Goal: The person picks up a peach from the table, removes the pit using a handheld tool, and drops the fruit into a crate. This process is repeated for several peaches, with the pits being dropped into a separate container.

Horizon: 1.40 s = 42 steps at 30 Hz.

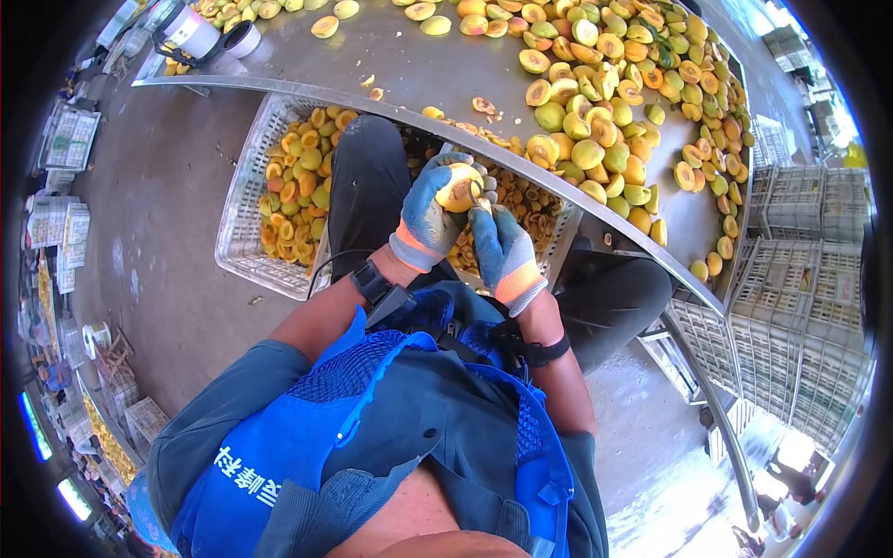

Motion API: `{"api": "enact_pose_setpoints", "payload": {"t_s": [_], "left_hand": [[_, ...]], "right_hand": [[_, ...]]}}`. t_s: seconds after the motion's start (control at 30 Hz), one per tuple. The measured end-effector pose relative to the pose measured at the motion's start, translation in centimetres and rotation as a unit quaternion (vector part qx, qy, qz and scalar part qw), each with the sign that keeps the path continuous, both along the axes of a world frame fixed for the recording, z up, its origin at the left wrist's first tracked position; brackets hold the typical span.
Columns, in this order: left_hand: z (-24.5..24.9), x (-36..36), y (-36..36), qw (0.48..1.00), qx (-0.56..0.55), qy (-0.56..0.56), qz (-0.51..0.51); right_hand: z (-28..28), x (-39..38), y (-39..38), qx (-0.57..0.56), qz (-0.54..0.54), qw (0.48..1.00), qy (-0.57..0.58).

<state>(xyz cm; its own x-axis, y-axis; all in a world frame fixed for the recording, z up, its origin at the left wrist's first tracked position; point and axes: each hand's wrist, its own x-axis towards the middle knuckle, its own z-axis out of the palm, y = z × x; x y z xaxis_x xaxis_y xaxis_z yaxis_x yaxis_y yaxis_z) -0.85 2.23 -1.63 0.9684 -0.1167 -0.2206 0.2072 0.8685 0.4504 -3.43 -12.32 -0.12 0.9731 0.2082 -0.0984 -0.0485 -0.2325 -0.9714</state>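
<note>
My left hand (430, 216), in a blue and grey glove with an orange cuff, holds a yellow peach half (457, 190) with its cut face up. Closed beside it, my right hand (503, 244), gloved alike, grips a small pitting tool (478, 192) whose thin curved loop touches the fruit; its handle is mostly hidden by the fingers. Below both hands, between my knees, a crate holds brownish cut pieces (537, 216). By my left leg stands a white plastic crate (244, 209) full of peach halves (299, 191).
A metal table (409, 60) with a raised edge runs in front of me, with many halved peaches (595, 112) heaped at its right. A white container (191, 35) and a cup (242, 39) stand at its left end. Stacked crates (791, 307) rise on the right.
</note>
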Motion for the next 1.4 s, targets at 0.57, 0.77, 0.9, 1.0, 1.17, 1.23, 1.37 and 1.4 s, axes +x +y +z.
{"api": "enact_pose_setpoints", "payload": {"t_s": [0.57, 0.77, 0.9, 1.0, 1.17, 1.23, 1.37, 1.4], "left_hand": [[-1.7, -0.1, -1.3, 0.988, 0.145, -0.046, -0.002], [-1.4, 0.7, 0.7, 0.977, 0.181, -0.025, -0.107], [-1.2, 1.3, 1.2, 0.975, 0.161, -0.004, -0.155], [-0.1, 0.5, 0.9, 0.987, 0.105, 0.0, -0.124], [-1.4, -0.3, -0.1, 0.978, 0.187, 0.081, -0.043], [-1.2, -0.1, -1.1, 0.967, 0.214, 0.141, -0.008], [-1.4, -0.2, -2.1, 0.96, 0.209, 0.184, 0.036], [-1.3, -0.3, -2.2, 0.96, 0.206, 0.183, 0.04]], "right_hand": [[2.1, -0.1, -0.5, 0.176, 0.036, 0.963, 0.199], [1.2, 0.0, -1.0, 0.038, 0.094, 0.974, 0.203], [2.4, 0.2, -2.2, 0.134, 0.112, 0.936, 0.307], [2.3, 0.1, -2.4, 0.178, 0.113, 0.915, 0.343], [1.1, -0.8, -0.9, 0.179, 0.099, 0.924, 0.324], [0.0, -1.2, -0.1, 0.154, 0.081, 0.948, 0.267], [0.4, -0.8, -0.8, 0.164, 0.095, 0.939, 0.287], [0.2, -0.6, -1.2, 0.175, 0.108, 0.931, 0.302]]}}
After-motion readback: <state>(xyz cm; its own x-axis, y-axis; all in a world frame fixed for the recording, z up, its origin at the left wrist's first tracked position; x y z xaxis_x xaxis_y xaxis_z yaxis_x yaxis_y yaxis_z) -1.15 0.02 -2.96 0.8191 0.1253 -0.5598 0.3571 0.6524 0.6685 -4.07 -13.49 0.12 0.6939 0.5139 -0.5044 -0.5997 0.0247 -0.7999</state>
